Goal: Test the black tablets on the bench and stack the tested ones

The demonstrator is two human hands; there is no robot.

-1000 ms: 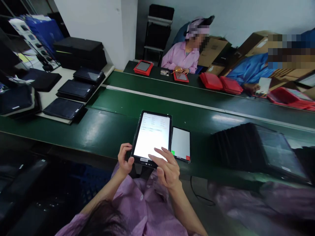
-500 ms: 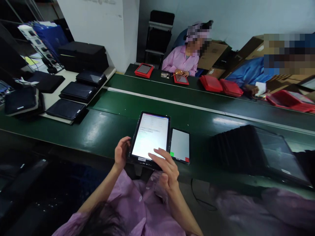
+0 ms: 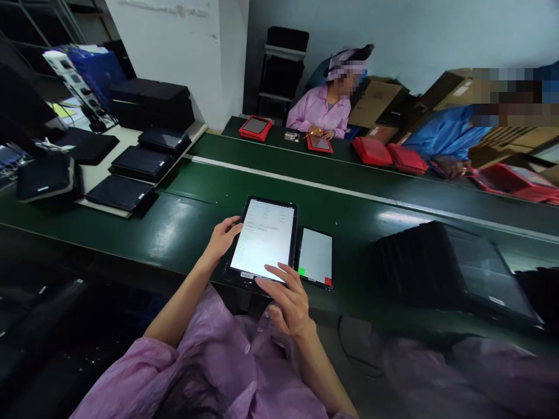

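Note:
A black-framed tablet [image 3: 262, 238] with a lit white screen lies in front of me, close to the table's near edge. My left hand [image 3: 222, 240] grips its left edge, the thumb over the frame and the other fingers partly hidden. Over the lower right of the screen is my right hand [image 3: 288, 299], open, fingers stretched out and apart. Whether its fingertips touch the glass I cannot tell. Just right of this tablet lies a smaller tablet [image 3: 317, 256], its pale screen marked with a green and a red square in the lower corners.
Several black tablets [image 3: 120, 193] lie on a white board at left. A row of black tablets [image 3: 454, 265] leans at right. Across the green table [image 3: 183, 218], a person in pink [image 3: 321, 107] sits by red-cased tablets [image 3: 371, 150]. Another person's blurred sleeve [image 3: 437, 372] is at lower right.
My left hand has moved up and in, its thumb now over the tablet's edge. The larger tablet's screen content has changed slightly. My right hand stays over the lower screen.

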